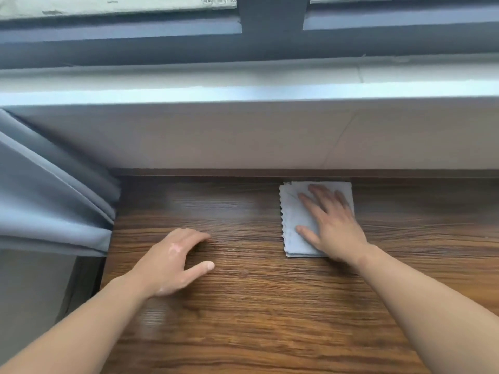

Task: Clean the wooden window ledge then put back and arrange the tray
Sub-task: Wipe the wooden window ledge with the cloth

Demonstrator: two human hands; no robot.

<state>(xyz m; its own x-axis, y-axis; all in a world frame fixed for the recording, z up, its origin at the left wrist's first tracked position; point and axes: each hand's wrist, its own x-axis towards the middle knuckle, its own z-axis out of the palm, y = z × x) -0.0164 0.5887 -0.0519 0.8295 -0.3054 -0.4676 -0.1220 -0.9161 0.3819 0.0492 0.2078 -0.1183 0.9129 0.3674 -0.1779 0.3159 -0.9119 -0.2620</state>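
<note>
The dark wooden window ledge [256,306] fills the lower part of the view. A folded light blue cloth [293,214] with a zigzag left edge lies flat on it near the back wall. My right hand [330,222] presses on the cloth with straight, spread fingers. My left hand [172,261] rests on the bare wood to the left of the cloth, fingers loosely bent and thumb out, holding nothing. No tray is in view.
A grey curtain [51,195] hangs at the left end of the ledge. A pale wall panel [216,139] rises behind the ledge, with the window sill and dark frame [272,14] above it.
</note>
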